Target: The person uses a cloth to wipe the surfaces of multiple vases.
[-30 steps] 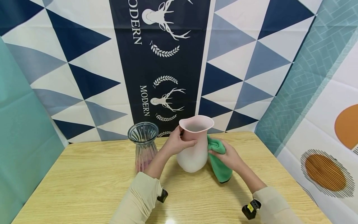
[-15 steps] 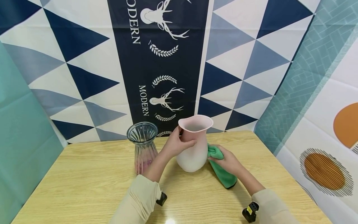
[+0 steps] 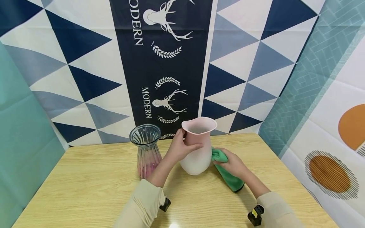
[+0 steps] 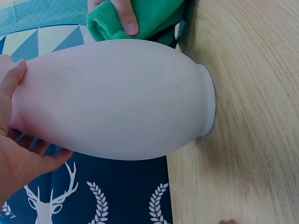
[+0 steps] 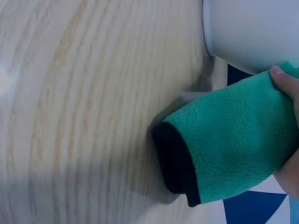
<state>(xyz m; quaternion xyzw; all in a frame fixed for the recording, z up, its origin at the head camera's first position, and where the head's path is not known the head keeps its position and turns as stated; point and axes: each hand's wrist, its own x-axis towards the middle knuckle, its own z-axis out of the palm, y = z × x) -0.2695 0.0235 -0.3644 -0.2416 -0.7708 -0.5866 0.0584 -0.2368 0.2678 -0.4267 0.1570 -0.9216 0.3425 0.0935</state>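
Observation:
A pink-to-white vase (image 3: 196,158) with a wavy rim stands near the back of the table. My left hand (image 3: 178,147) grips its neck from the left, thumb across the front and the other fingers behind. On the vase's right side, my right hand (image 3: 232,163) holds a folded green cloth (image 3: 229,177) against the body; its black-edged end hangs down toward the table. In the left wrist view the cloth (image 4: 159,18) meets the vase's far side, with a finger (image 4: 127,18) of the right hand on it. The right wrist view shows the thumb (image 5: 284,81) on top of the cloth.
A ribbed glass vase (image 3: 145,152), bluish above and pink below, stands just left of my left forearm. The wooden table (image 3: 85,190) ends at a patterned wall hanging (image 3: 168,63) behind the vases. Patterned cloth also closes off the right side.
My right hand has shifted slightly down along the vase's right side with the cloth. The cloth's loose end has swung to the right. My left hand keeps its grip, and the vase stays put.

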